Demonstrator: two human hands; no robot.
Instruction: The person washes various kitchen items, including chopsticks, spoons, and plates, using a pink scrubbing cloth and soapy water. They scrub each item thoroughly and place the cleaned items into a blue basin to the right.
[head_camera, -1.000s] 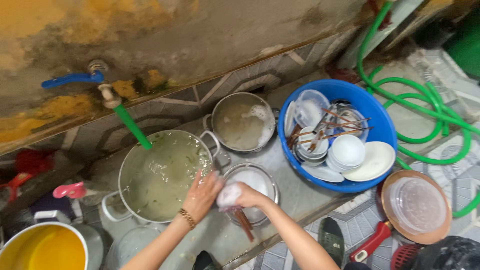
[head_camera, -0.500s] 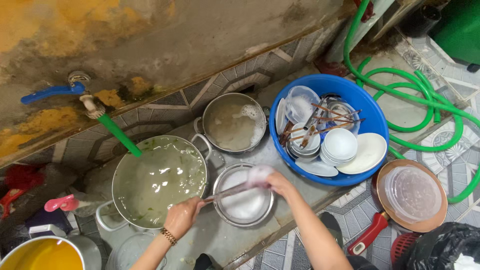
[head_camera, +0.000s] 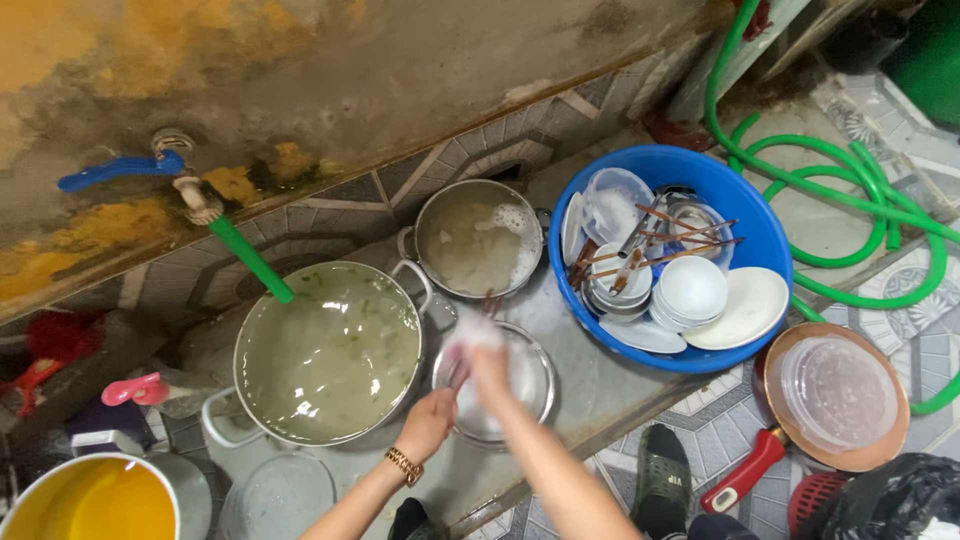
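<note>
Chopsticks (head_camera: 470, 345) sit bunched in my two hands over the small steel bowl (head_camera: 495, 385), which rests on the wet concrete surface (head_camera: 590, 385) between the large pot of cloudy water (head_camera: 325, 355) and the blue basin (head_camera: 670, 260). My right hand (head_camera: 487, 360) is blurred and foamy, its grip wrapped round the upper part of the sticks, whose brown tips poke out just above the fingers. My left hand (head_camera: 428, 422), with a gold bracelet (head_camera: 404, 466) at the wrist, has its grip curled in at the bowl's near rim beside the lower ends of the sticks; I cannot tell whether it pinches the sticks or the rim. Behind the bowl stands a smaller pot (head_camera: 478, 238) with soapy water. The basin holds stacked white bowls (head_camera: 690, 290), plates, a clear lid and more chopsticks. A tap with a blue handle (head_camera: 120, 170) feeds a short green hose (head_camera: 250, 260) down into the large pot. A copper pan with a red handle (head_camera: 835, 395) lies on the tiled floor at right, near coils of green hose (head_camera: 850, 180).
</note>
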